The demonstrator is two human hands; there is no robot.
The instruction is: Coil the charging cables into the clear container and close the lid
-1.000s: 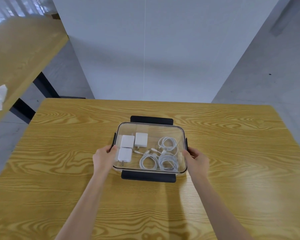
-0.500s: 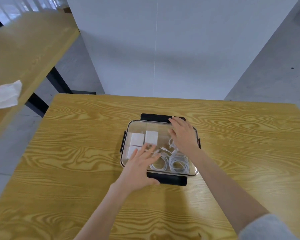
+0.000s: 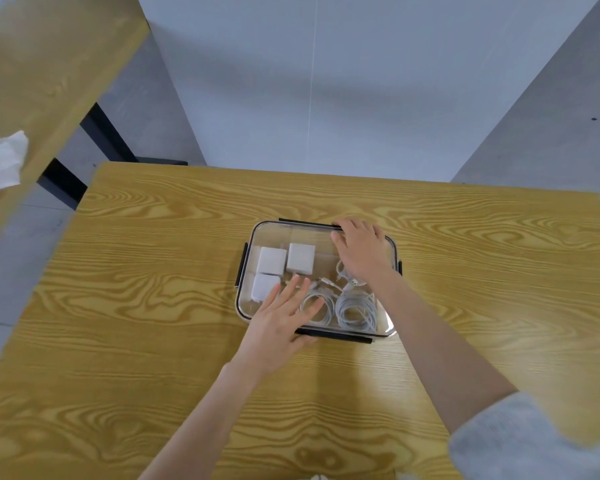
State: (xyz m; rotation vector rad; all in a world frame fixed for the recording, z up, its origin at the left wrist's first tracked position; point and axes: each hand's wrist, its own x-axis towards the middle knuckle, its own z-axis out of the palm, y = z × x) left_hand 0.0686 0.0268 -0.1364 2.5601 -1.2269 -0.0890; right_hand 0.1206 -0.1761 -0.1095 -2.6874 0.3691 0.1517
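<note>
Wood-grain tabletop (image 3: 153, 289) lies bare on every side of the clear container (image 3: 390, 327) at its centre, where the left hand (image 3: 278, 323) presses flat, fingers spread, on the near edge of the lid (image 3: 274, 233) over white chargers (image 3: 284, 261) and coiled charging cables (image 3: 355, 310), and the right hand (image 3: 361, 251) lies open-fingered at the far rim.

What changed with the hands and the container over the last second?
Both hands left the container's short ends. The left hand now lies flat on the near part of the lid, and the right hand presses at the far edge. The container, chargers and coiled cables stayed put.
</note>
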